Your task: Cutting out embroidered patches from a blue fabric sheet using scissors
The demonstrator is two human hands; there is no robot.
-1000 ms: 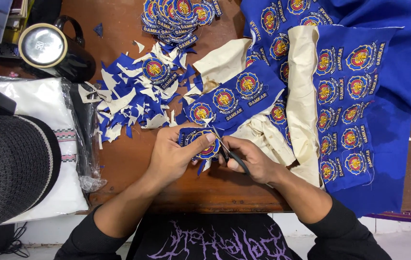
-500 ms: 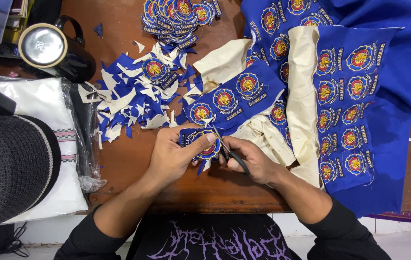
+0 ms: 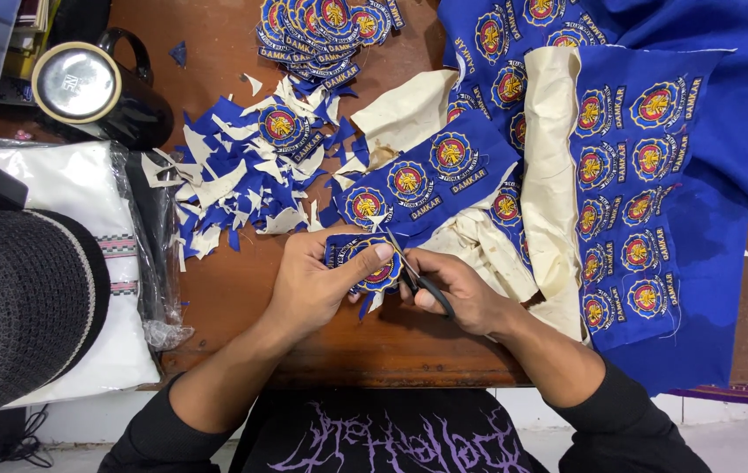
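From the head camera, looking down on the wooden table (image 3: pixel 242 307): the left hand (image 3: pixel 321 280) pinches a round embroidered patch (image 3: pixel 365 263) between thumb and fingers, just at the table's near edge. The right hand (image 3: pixel 457 293) is closed around a small pair of black-handled scissors (image 3: pixel 417 276), its fingers curled through the loops, blades meeting the patch's right rim.

Against the pictures half a second and a second back, almost nothing has shifted; both hands sit in the same spot and the patch has barely turned. I would judge the trimming is in mid-snip, going slowly round the edge.

Just beyond lies a strip of uncut patches (image 3: pixel 426 180). Blue and white scraps (image 3: pixel 234 175) lie heaped to the left, a stack of finished patches (image 3: pixel 321 26) at the far edge, and the blue cloth sheet (image 3: pixel 698 219) spreads to the right.
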